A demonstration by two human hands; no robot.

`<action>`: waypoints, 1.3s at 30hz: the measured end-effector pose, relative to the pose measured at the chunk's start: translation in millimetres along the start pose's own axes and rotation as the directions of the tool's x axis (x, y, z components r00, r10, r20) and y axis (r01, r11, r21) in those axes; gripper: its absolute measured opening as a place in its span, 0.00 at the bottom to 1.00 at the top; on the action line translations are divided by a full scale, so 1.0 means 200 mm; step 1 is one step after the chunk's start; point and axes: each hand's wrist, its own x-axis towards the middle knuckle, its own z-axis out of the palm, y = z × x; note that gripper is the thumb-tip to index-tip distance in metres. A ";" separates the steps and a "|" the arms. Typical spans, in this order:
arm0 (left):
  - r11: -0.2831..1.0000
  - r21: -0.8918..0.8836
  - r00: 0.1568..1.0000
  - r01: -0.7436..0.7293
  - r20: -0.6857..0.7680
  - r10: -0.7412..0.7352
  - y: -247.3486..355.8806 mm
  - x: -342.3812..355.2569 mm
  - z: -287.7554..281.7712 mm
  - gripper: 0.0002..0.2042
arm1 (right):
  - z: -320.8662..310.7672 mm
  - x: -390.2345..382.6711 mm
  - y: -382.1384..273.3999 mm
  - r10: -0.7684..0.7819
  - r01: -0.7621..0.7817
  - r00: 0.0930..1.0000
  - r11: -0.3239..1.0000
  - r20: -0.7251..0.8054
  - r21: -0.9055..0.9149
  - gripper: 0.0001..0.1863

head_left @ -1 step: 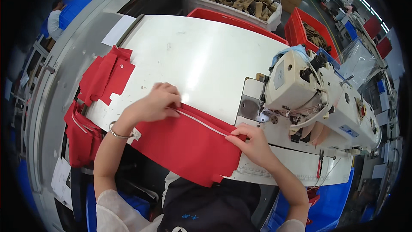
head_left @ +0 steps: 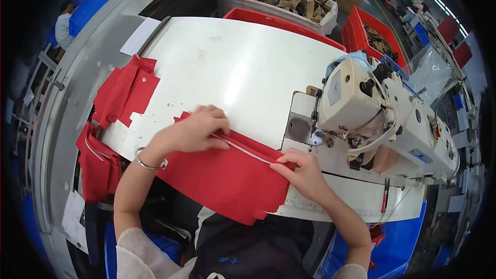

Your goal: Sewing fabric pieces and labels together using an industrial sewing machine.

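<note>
A red fabric piece [head_left: 222, 183] lies across the front edge of the white table, its lower part hanging toward my lap. Along its folded upper part runs a narrow white strip [head_left: 247, 151]. My left hand [head_left: 202, 129] is closed at the fabric's upper fold, fingers curled over the strip's left end and slightly blurred. At the right end, my right hand [head_left: 302, 168] pinches the fabric and strip between thumb and fingers. A cream sewing machine [head_left: 356, 90] stands to the right of the cloth, its needle area apart from both hands.
Red fabric pieces [head_left: 126, 90] lie on the table's left edge, and more red pieces [head_left: 98, 163] hang below them. Red-handled snips [head_left: 385, 196] lie at the front right. Beyond the table stand a red bin [head_left: 372, 36] and a white bin [head_left: 333, 20] of tan strips.
My left hand has slid right along the strip, uncovering the fabric's upper left corner. My right hand stays pinched at the right end.
</note>
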 end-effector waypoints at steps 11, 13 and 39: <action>0.753 -0.644 0.984 0.132 0.179 -0.019 0.26 0.43 0.25 0.04 | -0.05 -0.11 0.19 -0.061 0.093 0.977 0.984 -0.204 0.152 0.09; 0.604 -0.737 0.946 0.304 0.159 -0.281 0.31 0.43 0.26 0.08 | -0.06 -0.12 0.22 -0.202 0.178 0.953 0.976 -0.226 -0.125 0.09; 0.785 -0.619 0.976 0.014 -0.162 -0.146 0.39 0.40 0.34 0.05 | -0.09 -0.13 0.19 0.047 0.004 0.988 0.946 -0.149 0.325 0.07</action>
